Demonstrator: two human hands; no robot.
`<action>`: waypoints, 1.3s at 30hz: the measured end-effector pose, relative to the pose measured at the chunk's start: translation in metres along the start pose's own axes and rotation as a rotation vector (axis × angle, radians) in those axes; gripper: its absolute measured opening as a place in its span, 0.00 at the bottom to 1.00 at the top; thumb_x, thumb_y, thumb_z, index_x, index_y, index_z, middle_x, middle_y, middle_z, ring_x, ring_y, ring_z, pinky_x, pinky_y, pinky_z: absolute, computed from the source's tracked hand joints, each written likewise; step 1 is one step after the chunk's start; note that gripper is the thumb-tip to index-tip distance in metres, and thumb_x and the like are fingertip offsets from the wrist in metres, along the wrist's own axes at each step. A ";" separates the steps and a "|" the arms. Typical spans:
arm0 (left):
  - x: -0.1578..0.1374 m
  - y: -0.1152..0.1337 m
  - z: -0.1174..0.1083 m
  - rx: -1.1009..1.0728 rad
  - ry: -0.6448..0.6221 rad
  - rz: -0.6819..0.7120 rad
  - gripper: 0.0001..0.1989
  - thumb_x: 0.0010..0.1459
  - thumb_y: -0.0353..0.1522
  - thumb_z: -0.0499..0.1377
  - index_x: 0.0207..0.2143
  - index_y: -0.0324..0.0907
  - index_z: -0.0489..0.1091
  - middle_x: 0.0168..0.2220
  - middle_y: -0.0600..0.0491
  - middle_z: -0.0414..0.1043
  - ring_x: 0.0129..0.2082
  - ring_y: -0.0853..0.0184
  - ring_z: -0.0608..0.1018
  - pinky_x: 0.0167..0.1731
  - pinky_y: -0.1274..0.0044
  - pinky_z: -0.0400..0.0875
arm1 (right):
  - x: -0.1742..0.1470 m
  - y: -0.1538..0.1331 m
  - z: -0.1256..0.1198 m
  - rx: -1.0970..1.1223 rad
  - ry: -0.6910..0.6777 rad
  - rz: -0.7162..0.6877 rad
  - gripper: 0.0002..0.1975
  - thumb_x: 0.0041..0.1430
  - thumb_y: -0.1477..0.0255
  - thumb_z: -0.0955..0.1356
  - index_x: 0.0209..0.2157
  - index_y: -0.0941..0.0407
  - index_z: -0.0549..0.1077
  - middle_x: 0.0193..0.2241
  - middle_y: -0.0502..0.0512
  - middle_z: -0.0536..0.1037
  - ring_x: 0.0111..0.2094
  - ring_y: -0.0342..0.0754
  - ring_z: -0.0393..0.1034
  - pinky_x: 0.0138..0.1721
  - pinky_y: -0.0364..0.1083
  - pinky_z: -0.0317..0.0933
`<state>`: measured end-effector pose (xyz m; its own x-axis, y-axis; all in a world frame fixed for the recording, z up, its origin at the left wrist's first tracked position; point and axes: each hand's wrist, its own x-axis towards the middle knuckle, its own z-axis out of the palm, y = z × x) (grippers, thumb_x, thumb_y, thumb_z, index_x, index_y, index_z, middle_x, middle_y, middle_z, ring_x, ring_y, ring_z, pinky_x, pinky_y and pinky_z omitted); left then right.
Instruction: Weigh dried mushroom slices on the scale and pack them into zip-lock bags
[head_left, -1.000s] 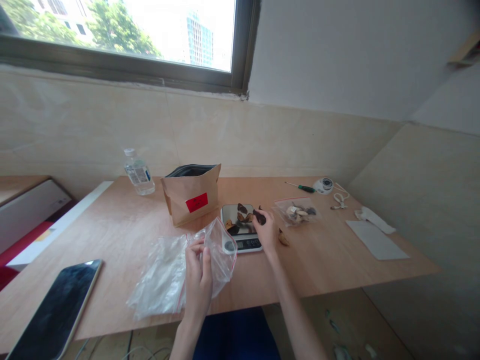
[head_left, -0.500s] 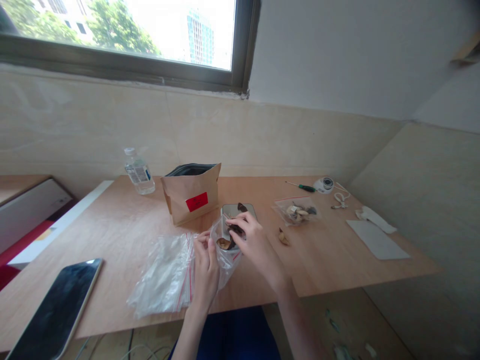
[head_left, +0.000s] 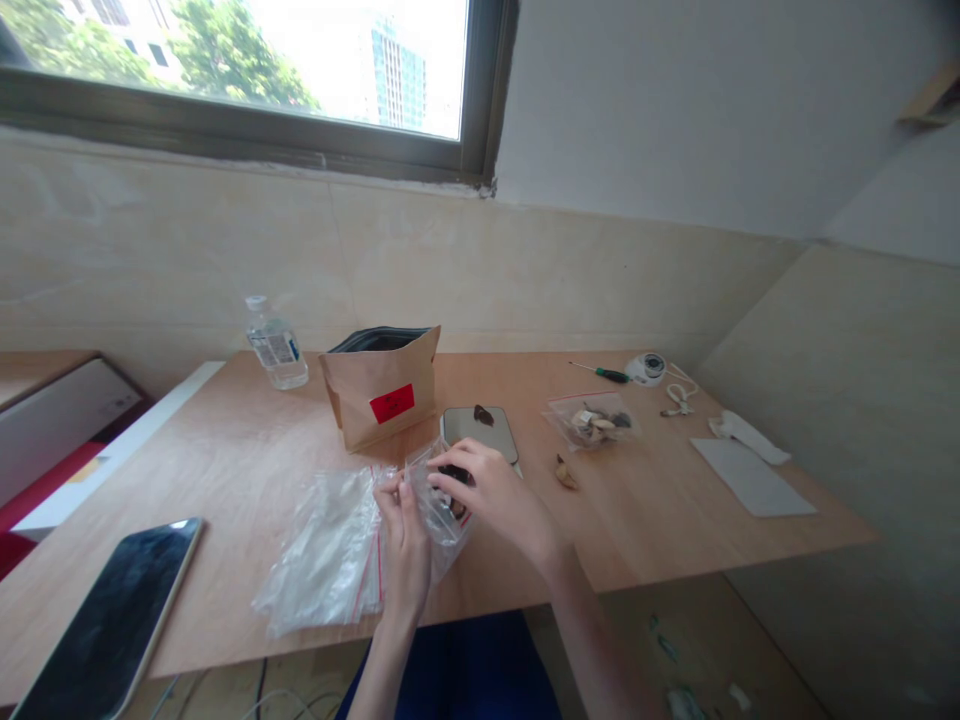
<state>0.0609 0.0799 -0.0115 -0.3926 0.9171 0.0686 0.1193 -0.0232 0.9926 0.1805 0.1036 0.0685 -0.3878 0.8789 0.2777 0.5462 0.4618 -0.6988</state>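
Observation:
My left hand [head_left: 406,535] pinches the edge of a clear zip bag [head_left: 444,532] with a red seal line. My right hand [head_left: 502,495] is at the bag's mouth, its fingers closed on a dark brown dried piece [head_left: 454,473]. Other brown dried pieces show through the plastic, partly hidden by my fingers. Just beyond the right hand lies a flat, pale, rounded plate [head_left: 501,432], with one dark dried piece [head_left: 484,414] on it. A pile of clear zip bags [head_left: 322,550] is spread left of my left hand.
Behind the hands stands an open brown paper pouch [head_left: 382,390] with a red label. A water bottle [head_left: 276,345], phone [head_left: 112,620], filled zip bag [head_left: 594,420], loose tan piece [head_left: 565,473], screwdriver [head_left: 611,375], white camera [head_left: 648,368] and white sheet [head_left: 752,477] surround them.
Both hands and the held bag have shifted slightly left. My right hand has brought the dark piece closer into the bag's mouth, uncovering more of the pale plate.

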 end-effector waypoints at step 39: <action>0.002 -0.014 0.003 -0.093 0.104 -0.177 0.19 0.60 0.51 0.44 0.36 0.45 0.56 0.30 0.58 0.61 0.31 0.68 0.68 0.35 0.74 0.63 | 0.023 0.091 0.003 -0.071 0.451 0.065 0.15 0.61 0.72 0.61 0.48 0.54 0.72 0.46 0.57 0.73 0.49 0.48 0.66 0.51 0.48 0.58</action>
<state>0.0605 0.0834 -0.0259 -0.4924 0.8643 -0.1025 -0.0428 0.0936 0.9947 0.2188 0.1654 0.0094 0.0019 0.8630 0.5051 0.6143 0.3976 -0.6816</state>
